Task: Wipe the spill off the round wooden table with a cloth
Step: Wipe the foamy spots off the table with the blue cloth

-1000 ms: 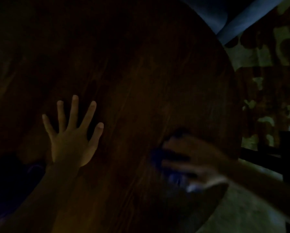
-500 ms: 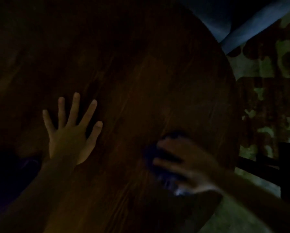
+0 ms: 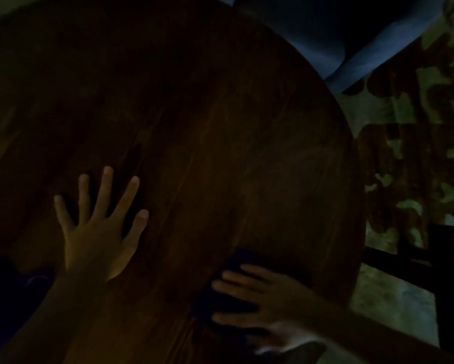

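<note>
1. Head view, very dim; detail is poor throughout.
2. Round wooden table (image 3: pixel 220 143): dark brown top w/ visible grain, fills most of frame; curved edge runs down the right side.
3. Left hand (image 3: pixel 97 240): palm down, flat on tabletop, left of centre. Fingers (image 3: pixel 106 190) spread wide & straight, holding nothing; forearm enters from lower left.
4. Right hand (image 3: pixel 267 303): lower right, near table edge, motion-blurred. Fingers (image 3: pixel 236 286) extended & somewhat apart, pointing left, pressed on top of the cloth, not curled round it as far as can be seen.
5. Cloth (image 3: pixel 220 303): dark, bluish patch under & left of right-hand fingers, lying on tabletop near its near-right edge; shape & folds can't be made out. Pale smudge below the hand, approx. at wrist: can't tell if cloth or light.
6. Spill: not distinguishable on the dark wood.
7. Hands well apart, bare wood btwn them.
8. Blue fabric (image 3: pixel 365 48): beyond table's far edge, upper right; item type unclear.
9. Patterned floor (image 3: pixel 430 153): red-brown w/ pale green patches, right of table.
10. Dark frame (image 3: pixel 441 258): black bars at far right, beside table edge; what it is can't be told.
</note>
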### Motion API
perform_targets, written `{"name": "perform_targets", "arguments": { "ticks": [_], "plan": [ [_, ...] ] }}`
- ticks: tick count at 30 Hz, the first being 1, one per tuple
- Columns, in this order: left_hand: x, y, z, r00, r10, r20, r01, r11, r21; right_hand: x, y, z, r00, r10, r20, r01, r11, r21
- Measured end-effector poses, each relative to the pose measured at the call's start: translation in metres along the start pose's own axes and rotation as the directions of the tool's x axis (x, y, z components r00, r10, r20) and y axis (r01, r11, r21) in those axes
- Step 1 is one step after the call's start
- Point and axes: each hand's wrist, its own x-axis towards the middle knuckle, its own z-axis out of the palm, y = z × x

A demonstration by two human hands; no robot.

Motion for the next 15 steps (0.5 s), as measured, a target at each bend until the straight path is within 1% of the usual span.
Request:
{"name": "perform_targets", "arguments": {
  "ticks": [1,2,3,4,5,6,7,8,9,10,11,12,13,14,15],
  "plan": [
    [0.001,0.000,0.000,1.000,0.008,0.013,-0.008,1.000,0.003,-0.021,0.020,-0.001,0.996,0.091,-0.021,-0.092,0.996,0.000],
    [0.001,0.000,0.000,1.000,0.010,0.023,-0.010,1.000,0.001,-0.037,0.048,-0.003,0.957,0.285,-0.059,-0.285,0.958,0.009],
    [0.001,0.000,0.000,1.000,0.008,0.025,-0.008,1.000,-0.001,-0.043,0.082,-0.009,0.840,0.532,-0.107,-0.531,0.846,0.040],
    [0.002,0.001,0.000,1.000,0.009,0.018,-0.009,1.000,-0.001,-0.041,0.115,-0.019,0.648,0.751,-0.126,-0.745,0.659,0.101],
    [0.002,0.000,0.001,1.000,0.008,0.015,-0.008,1.000,-0.005,-0.027,0.144,-0.031,0.433,0.891,-0.134,-0.877,0.451,0.166],
    [0.002,-0.001,0.001,1.000,0.013,0.014,-0.013,1.000,-0.014,-0.004,0.167,-0.042,0.275,0.952,-0.133,-0.931,0.298,0.210],
    [0.002,-0.002,0.000,1.000,0.024,0.011,-0.023,0.999,-0.024,0.025,0.183,-0.052,0.190,0.973,-0.131,-0.949,0.216,0.230],
    [0.001,-0.005,-0.001,0.999,0.038,0.011,-0.037,0.999,-0.029,0.057,0.193,-0.059,0.182,0.974,-0.134,-0.949,0.209,0.234],
    [0.000,-0.007,-0.003,0.998,0.060,0.013,-0.059,0.998,-0.027,0.088,0.197,-0.065,0.245,0.955,-0.168,-0.937,0.278,0.211],
    [0.000,-0.013,-0.006,0.997,0.078,0.014,-0.078,0.997,-0.023,0.119,0.190,-0.069,0.353,0.912,-0.208,-0.901,0.392,0.185],
    [0.001,-0.021,-0.010,0.997,0.082,0.007,-0.082,0.996,-0.028,0.144,0.172,-0.067,0.499,0.830,-0.250,-0.825,0.543,0.156],
    [0.003,-0.031,-0.015,0.998,0.059,-0.004,-0.059,0.997,-0.044,0.161,0.141,-0.060,0.683,0.685,-0.254,-0.684,0.722,0.106],
    [0.004,-0.044,-0.018,1.000,0.014,-0.017,-0.015,0.998,-0.063,0.168,0.101,-0.051,0.847,0.490,-0.205,-0.488,0.870,0.064],
    [0.005,-0.058,-0.020,0.999,-0.038,-0.026,0.036,0.997,-0.072,0.161,0.058,-0.041,0.948,0.295,-0.118,-0.290,0.955,0.057],
    [0.005,-0.073,-0.022,0.996,-0.085,-0.029,0.082,0.994,-0.075,0.143,0.022,-0.033,0.992,0.119,-0.036,-0.117,0.992,0.056]
  ]
}}
